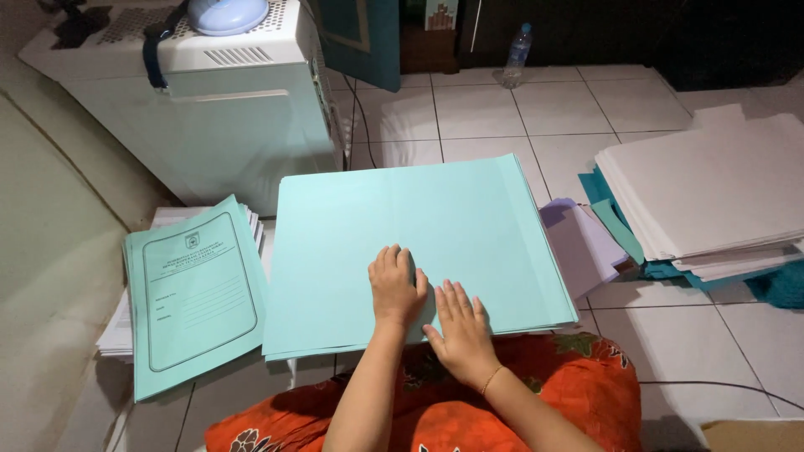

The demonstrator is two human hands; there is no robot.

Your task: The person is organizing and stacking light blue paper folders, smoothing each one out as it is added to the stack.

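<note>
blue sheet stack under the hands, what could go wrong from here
1. The blue sheet stack lies half on the lap; its near edges already fan out, so sheets may slip as the left hand and right hand press.
2. The printed covers overhang the white pile beneath and could slide off.

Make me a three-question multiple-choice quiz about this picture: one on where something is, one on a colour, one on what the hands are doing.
1. Where does the plastic bottle stand?
A. on the tiled floor, far side
B. on the person's lap
C. on the white paper stack

2. What colour is the large sheet?
A. red
B. pale green-blue
C. black

3. How are the left hand and right hand?
A. raised in the air
B. gripping a pen
C. resting on the sheet

Answers: A, it stands upright on tiles; B, its surface shows it; C, both lie on it.
</note>
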